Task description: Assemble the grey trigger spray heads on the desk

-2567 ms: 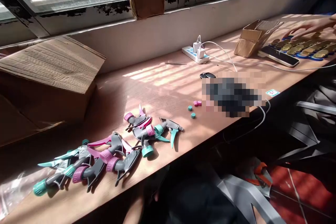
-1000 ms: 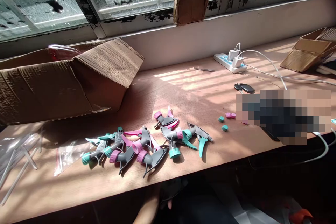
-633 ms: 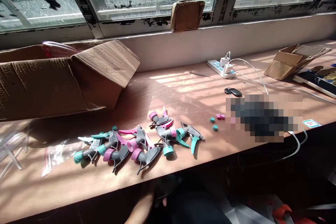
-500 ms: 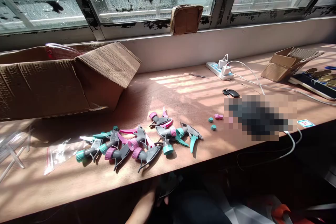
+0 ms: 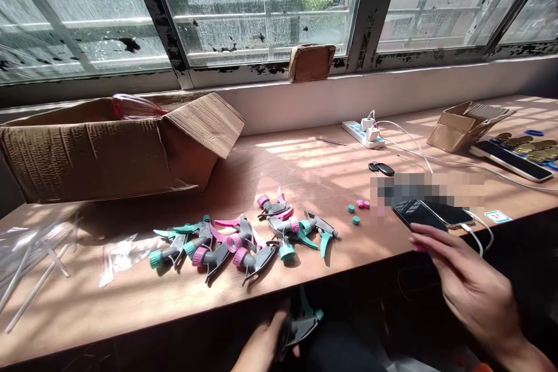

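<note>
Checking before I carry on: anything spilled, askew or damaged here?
Nothing looks spilled. The spray heads lie in an overlapping jumble; behind, the window frame has black patches like flaked paint, and the big cardboard box is creased.

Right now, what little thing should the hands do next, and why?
Maybe the left hand should lift its sprayer onto the table: it is held off the table's near edge, its tip looks capped in teal, and the other sprayers lie up there.
</note>
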Demonstrator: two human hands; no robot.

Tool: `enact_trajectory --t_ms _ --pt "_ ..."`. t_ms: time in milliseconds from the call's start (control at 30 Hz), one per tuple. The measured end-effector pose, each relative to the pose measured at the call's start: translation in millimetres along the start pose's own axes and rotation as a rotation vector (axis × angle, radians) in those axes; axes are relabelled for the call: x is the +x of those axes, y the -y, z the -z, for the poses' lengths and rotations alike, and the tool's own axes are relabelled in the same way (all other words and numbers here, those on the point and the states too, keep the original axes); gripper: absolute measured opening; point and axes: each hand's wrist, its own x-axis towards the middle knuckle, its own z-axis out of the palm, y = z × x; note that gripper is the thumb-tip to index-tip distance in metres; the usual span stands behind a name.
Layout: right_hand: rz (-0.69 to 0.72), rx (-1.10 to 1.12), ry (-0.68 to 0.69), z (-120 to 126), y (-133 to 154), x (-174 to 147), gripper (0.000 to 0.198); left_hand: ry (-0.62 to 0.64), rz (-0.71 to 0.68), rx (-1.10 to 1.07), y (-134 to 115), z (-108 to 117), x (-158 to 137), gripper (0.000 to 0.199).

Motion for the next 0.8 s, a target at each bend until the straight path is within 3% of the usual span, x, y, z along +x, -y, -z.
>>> enact_trajectory --t_ms 133,200,300,567,667,800 --pt "0.042 0.071 0.250 -58 -6 56 0.026 0.032 0.007 0.015 4 -2 1 0.078" --pt "0.022 0.080 0.246 -75 -13 74 0.024 0.040 0.013 0.008 3 -1 1 0.077" --pt "-0.001 0.033 0.217 -87 -24 85 0.023 0.032 0.017 -0.005 0 2 -2 0.073" --pt "0.069 -0.049 0.321 -99 -32 96 0.027 0.056 0.009 -0.034 -7 0 -6 0.072" --pt "0.063 -0.014 0.204 -91 -22 94 0.032 0.076 -0.018 -0.043 -5 0 -6 0.076" --pt "-0.057 0.053 -0.149 -75 24 47 0.024 0.104 -0.065 -0.084 -1 -1 -3 0.077"
